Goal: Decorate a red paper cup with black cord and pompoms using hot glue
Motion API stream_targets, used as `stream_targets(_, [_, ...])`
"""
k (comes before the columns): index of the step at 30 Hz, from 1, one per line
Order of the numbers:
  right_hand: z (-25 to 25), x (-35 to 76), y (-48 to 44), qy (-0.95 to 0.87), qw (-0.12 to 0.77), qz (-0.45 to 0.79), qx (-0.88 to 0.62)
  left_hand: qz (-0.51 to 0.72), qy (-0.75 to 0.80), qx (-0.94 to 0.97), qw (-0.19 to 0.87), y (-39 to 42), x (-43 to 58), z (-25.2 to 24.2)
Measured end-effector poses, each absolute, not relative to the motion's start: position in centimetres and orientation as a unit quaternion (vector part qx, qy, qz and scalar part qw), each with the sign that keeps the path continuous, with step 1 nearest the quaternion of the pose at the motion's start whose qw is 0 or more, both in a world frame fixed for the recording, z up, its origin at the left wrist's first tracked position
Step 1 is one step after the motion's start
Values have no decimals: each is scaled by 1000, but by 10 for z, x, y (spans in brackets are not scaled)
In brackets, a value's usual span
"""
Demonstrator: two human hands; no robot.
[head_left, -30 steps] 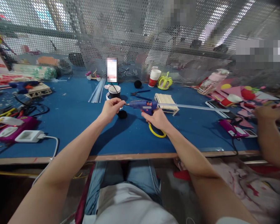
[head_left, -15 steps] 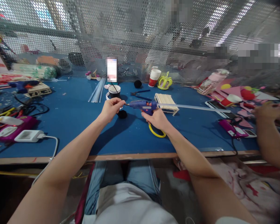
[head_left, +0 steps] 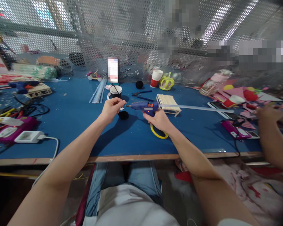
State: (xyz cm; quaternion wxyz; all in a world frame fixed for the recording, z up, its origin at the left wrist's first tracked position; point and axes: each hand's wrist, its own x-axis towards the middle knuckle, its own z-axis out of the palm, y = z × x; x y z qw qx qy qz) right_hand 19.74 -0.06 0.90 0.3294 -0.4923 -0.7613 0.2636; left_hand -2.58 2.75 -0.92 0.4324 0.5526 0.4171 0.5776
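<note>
My right hand (head_left: 158,120) grips the handle of a blue hot glue gun (head_left: 145,106) with a long clear glue stick (head_left: 198,108) out of its back. The nozzle points left at my left hand (head_left: 112,108), which pinches something small that I cannot make out, right at the tip. A black pom-pom (head_left: 123,115) lies on the blue table (head_left: 73,125) just below the hands. A dark cup (head_left: 115,91) with a white rim stands behind my left hand.
A stack of wooden sticks (head_left: 167,102), a red-and-white paper cup (head_left: 156,78), a yellow crown (head_left: 167,83) and clear glue sticks (head_left: 98,91) lie further back. A power strip (head_left: 9,131) and cables sit left. Another person's hand (head_left: 269,114) works at the right among pink craft pieces.
My left hand has shifted very slightly, still pinched at the nozzle. The other person's hand on the right moved a little.
</note>
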Motion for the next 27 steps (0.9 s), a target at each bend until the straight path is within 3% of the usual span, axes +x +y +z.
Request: stream_targets(27, [8,199,0,-759,341,283,-477,577,426,551,426,30,-28,-10])
